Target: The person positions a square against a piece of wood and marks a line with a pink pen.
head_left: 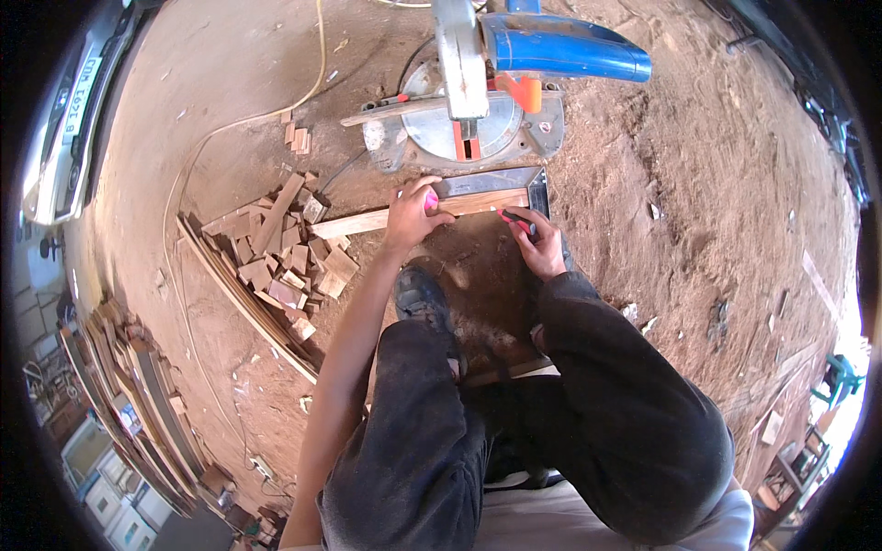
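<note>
A pale wooden strip (358,223) lies across in front of me, its right end against a metal square (487,182) with a dark stock. My left hand (411,219) is closed over the strip near the square's left end, thumb on the near side. A small pink object (431,200) shows between its fingers; its kind I cannot make out. A black and pink marker pen (516,219) is pinched in my right hand (542,250), its tip pointing left at the strip's near edge, close to the right end. Whether the tip touches the wood I cannot tell.
Just beyond the square stands a mitre saw (459,129) with a blue handle (565,48). Wooden offcuts (289,248) are heaped at the left beside long thin strips (248,308). A cable (197,147) runs over the dirt floor. My shoe (423,296) is near the strip.
</note>
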### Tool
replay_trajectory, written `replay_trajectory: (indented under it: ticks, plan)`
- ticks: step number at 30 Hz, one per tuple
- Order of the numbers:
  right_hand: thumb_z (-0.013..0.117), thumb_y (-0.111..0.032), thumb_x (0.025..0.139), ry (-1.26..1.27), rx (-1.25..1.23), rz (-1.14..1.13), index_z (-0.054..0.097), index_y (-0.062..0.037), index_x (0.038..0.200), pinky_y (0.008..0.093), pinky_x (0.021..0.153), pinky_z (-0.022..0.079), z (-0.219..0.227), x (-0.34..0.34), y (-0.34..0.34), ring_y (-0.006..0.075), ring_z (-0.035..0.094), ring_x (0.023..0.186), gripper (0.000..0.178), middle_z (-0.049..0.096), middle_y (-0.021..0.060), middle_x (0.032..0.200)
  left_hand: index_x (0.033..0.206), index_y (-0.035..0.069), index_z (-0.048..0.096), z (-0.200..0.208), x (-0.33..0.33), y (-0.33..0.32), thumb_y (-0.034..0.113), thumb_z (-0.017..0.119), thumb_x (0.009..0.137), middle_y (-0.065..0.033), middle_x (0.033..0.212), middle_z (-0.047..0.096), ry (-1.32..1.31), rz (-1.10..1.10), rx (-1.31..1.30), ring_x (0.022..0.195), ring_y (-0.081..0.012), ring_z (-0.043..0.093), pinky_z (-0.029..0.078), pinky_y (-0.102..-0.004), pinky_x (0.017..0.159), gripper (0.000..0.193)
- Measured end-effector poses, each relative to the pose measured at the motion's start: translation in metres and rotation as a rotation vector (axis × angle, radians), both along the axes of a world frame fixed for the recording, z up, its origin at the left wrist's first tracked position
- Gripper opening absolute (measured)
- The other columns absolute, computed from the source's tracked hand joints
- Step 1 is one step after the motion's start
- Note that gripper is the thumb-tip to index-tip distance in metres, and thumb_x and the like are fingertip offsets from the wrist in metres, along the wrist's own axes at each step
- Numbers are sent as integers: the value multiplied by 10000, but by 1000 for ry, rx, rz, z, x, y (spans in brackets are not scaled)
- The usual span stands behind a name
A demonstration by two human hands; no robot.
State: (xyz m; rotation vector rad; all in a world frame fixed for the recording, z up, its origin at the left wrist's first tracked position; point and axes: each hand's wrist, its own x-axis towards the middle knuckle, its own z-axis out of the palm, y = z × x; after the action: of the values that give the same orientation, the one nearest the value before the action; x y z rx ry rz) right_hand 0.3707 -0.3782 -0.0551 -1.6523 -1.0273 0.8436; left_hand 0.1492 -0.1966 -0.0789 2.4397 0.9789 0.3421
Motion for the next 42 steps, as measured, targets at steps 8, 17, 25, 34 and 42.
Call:
replay_trajectory:
  ticks: [8, 17, 25, 34, 42]
  plan:
    - [676, -53, 928, -52, 23, -8, 705, -53, 1196, 347, 847, 550, -4, -2, -2, 278, 721, 957, 270, 728, 165, 1063, 988, 64, 639, 5, -1, -1, 461, 883, 663, -6, 1363, 604, 107, -38, -16, 1230, -238, 575, 384, -454, 1085, 569]
    - [653, -116, 988, 187, -198, -77, 689, -7, 1212, 292, 766, 542, -9, 2, -3, 139, 673, 877, 252, 732, 64, 1065, 954, 54, 609, -10, -16, 7, 419, 900, 684, -32, 1441, 562, -88, -31, -142, 1233, -322, 557, 383, -449, 1113, 540]
    - [659, -86, 984, 362, -122, -202, 664, -38, 1238, 193, 703, 498, -10, -8, 44, 27, 593, 831, 259, 706, 8, 1031, 886, 65, 579, -19, -21, 1, 404, 871, 725, -47, 1409, 570, -175, -87, -28, 1158, -301, 560, 376, -472, 1065, 475]
    - [681, -57, 969, 381, -41, -54, 615, -23, 1254, 186, 651, 506, -36, -35, 63, 13, 608, 783, 294, 725, 40, 1058, 869, 95, 569, -21, -21, 3, 371, 886, 715, -43, 1414, 583, -181, -69, 51, 1192, -304, 576, 373, -484, 1073, 447]
    - [696, -66, 964, 119, 40, -36, 583, -8, 1273, 270, 762, 584, -48, -41, 61, 94, 684, 876, 335, 737, 86, 1080, 946, 69, 610, -22, -19, 2, 357, 903, 690, -39, 1389, 601, -179, -61, 21, 1227, -267, 588, 356, -501, 1110, 484]
